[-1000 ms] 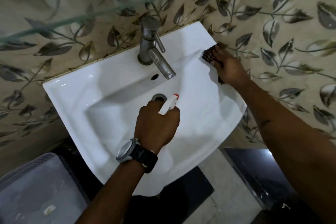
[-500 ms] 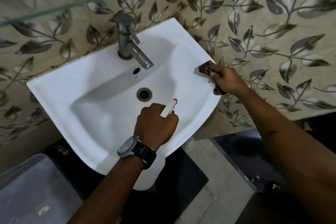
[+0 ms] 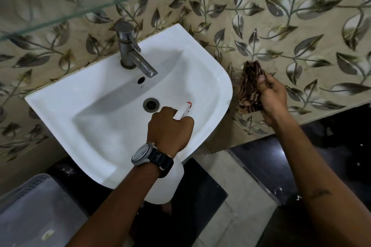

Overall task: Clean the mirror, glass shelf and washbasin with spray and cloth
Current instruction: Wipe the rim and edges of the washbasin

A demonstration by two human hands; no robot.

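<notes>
Our right hand (image 3: 270,94) has come off the right rim of the washbasin (image 3: 200,62), where it was wiping a moment ago, and now hangs beside it in the air, fingers clamped on the bunched brown cloth (image 3: 250,88). That suggests the rim pass is finished and the bowl is next. Our left hand (image 3: 170,126) remains closed around the spray bottle (image 3: 183,111), nozzle aimed past the drain (image 3: 151,104) just ahead of the knuckles; the bottle body is hidden under the fist, so we cannot quite tell the trigger finger's position. The tap (image 3: 132,54) stands beyond the left hand, with the glass shelf (image 3: 100,5) farther off above it. Between the hands the basin's curved edge is free, and the bowl ahead offers open room to sweep.
</notes>
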